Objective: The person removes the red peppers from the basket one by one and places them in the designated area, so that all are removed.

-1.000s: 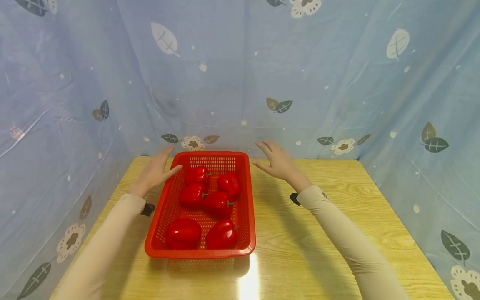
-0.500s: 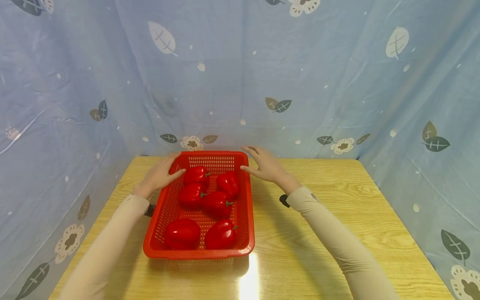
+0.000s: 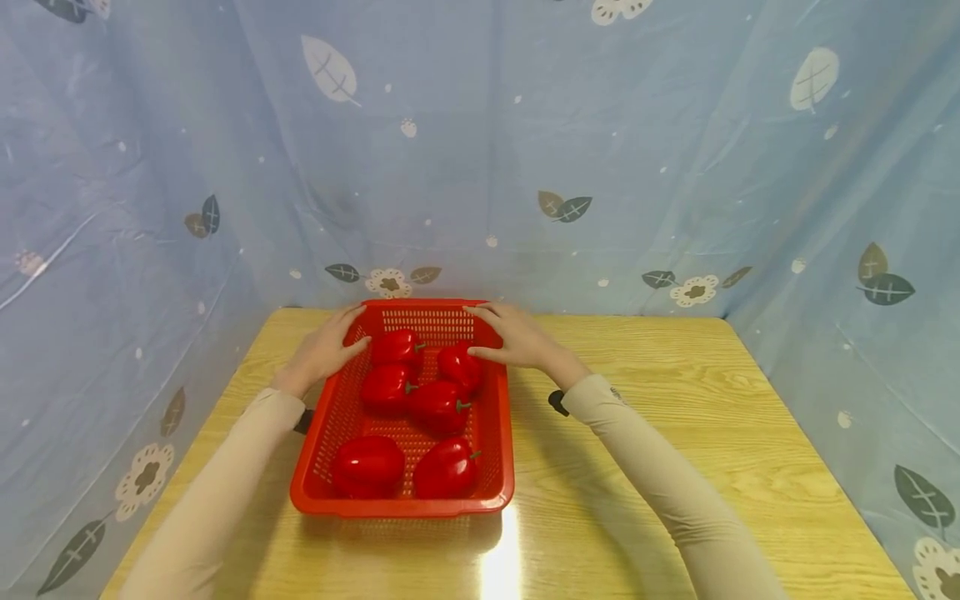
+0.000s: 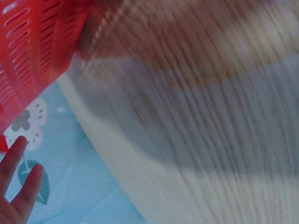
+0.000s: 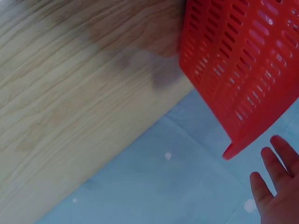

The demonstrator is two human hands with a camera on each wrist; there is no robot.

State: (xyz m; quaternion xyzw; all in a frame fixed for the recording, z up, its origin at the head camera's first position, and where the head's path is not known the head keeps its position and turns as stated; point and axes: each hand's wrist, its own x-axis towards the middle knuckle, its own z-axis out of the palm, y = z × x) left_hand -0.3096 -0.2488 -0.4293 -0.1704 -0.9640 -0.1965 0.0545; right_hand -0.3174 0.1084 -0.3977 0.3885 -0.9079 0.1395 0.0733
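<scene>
A red plastic basket (image 3: 405,507) with slotted walls stands on the table, left of its middle. Several shiny red bell peppers with green stems lie inside, among them one front-left pepper (image 3: 367,467) and one front-right pepper (image 3: 446,469). My left hand (image 3: 321,354) is at the basket's far left rim, fingers extended and thumb toward the inside. Over the far right rim reaches my right hand (image 3: 521,337), its thumb near the back-right pepper (image 3: 457,367). In the right wrist view the spread fingers (image 5: 275,170) appear beside the basket wall. Whether either hand touches the rim cannot be told.
The light wooden table (image 3: 675,433) extends right of the basket. A blue curtain (image 3: 487,150) printed with leaves and flowers surrounds it at the back and sides. Dark wrist-worn devices show at both cuffs.
My right hand has moved left, from beside the basket to over its far right rim. The left hand has shifted slightly right and down to the left rim. Basket and peppers stay put.
</scene>
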